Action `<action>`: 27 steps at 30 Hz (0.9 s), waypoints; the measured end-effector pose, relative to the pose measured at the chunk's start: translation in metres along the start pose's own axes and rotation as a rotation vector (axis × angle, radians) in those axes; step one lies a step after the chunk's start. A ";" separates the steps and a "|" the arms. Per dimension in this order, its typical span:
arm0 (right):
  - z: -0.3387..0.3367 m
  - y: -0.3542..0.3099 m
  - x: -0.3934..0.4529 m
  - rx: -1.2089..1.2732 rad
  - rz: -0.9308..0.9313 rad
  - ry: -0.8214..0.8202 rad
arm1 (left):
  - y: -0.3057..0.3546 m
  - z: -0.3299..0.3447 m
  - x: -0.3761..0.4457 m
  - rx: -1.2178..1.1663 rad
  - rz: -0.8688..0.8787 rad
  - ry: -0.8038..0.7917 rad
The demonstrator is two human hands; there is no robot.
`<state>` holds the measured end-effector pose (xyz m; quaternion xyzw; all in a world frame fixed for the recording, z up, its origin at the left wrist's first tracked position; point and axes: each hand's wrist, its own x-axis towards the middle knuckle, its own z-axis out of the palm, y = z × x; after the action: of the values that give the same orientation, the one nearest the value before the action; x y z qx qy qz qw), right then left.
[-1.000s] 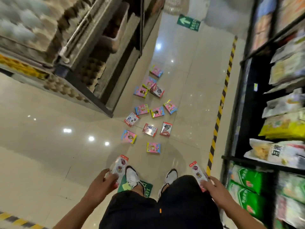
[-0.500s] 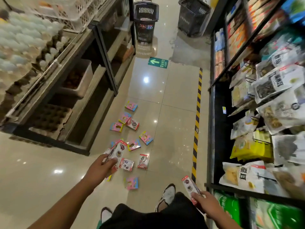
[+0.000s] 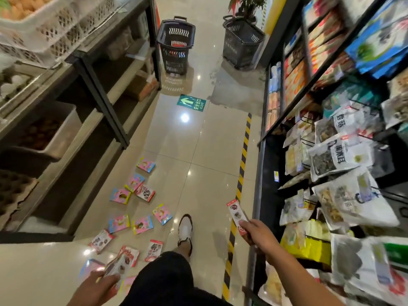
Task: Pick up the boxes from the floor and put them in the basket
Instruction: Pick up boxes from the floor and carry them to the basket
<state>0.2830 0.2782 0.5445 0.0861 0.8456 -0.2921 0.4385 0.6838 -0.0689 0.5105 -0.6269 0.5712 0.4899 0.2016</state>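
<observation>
With a white-and-red box (image 3: 238, 218) pinched in your right hand (image 3: 259, 236) and another box (image 3: 117, 266) gripped in your left hand (image 3: 97, 289), step past the boxes scattered along the floor's (image 3: 209, 155) left side and carry both level to the black wheeled basket (image 3: 175, 44) at the aisle's far end.

My left hand (image 3: 97, 288) is cut off by the bottom edge, and the box (image 3: 117, 267) it grips is smeared by blur, its print unreadable. Beyond my right hand (image 3: 259, 236), the far baskets' (image 3: 175, 44) insides are too distant for me to tell their contents.
</observation>
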 end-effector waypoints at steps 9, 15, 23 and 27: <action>-0.083 -0.111 0.046 -0.016 0.120 0.012 | 0.250 0.008 0.079 0.135 0.146 -0.111; -0.138 -0.159 0.094 0.045 0.239 0.017 | 0.514 -0.003 0.069 0.053 0.485 -0.085; -0.230 -0.296 0.227 0.008 0.185 -0.018 | 0.697 0.029 0.117 0.006 0.504 -0.060; -0.294 -0.389 0.302 -0.143 0.089 -0.101 | 0.736 0.042 0.134 -0.006 0.376 -0.016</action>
<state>-0.2581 0.0951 0.5994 0.0771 0.8366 -0.2151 0.4980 -0.0231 -0.2999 0.6046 -0.5056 0.6753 0.5257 0.1092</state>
